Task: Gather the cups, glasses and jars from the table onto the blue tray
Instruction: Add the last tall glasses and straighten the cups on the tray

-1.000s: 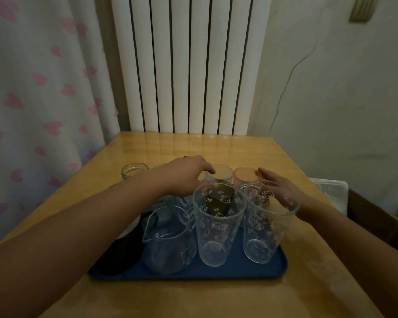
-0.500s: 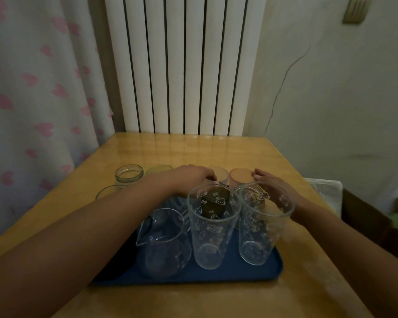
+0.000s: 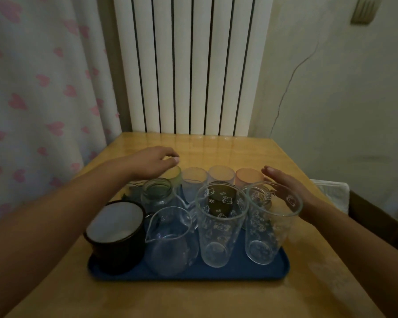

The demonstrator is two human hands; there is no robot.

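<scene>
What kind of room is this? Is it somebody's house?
Probably a room in a home. A white radiator stands against the wall, a curtain with pink hearts hangs beside it, and a small wooden table holds a blue tray of household cups and glasses.

Tray (image 3: 250,271) blue. Near-left mug (image 3: 115,237) black outside, white inside. Two near tall glasses (image 3: 218,226) clear, white cartoon-cat print. Far row cups left to right: green (image 3: 173,174), two pale frosted (image 3: 194,176), orange-pink (image 3: 248,177). Table (image 3: 216,148) yellow-brown wood. Curtain (image 3: 44,88) white, pink hearts. Radiator (image 3: 188,65) white
</scene>
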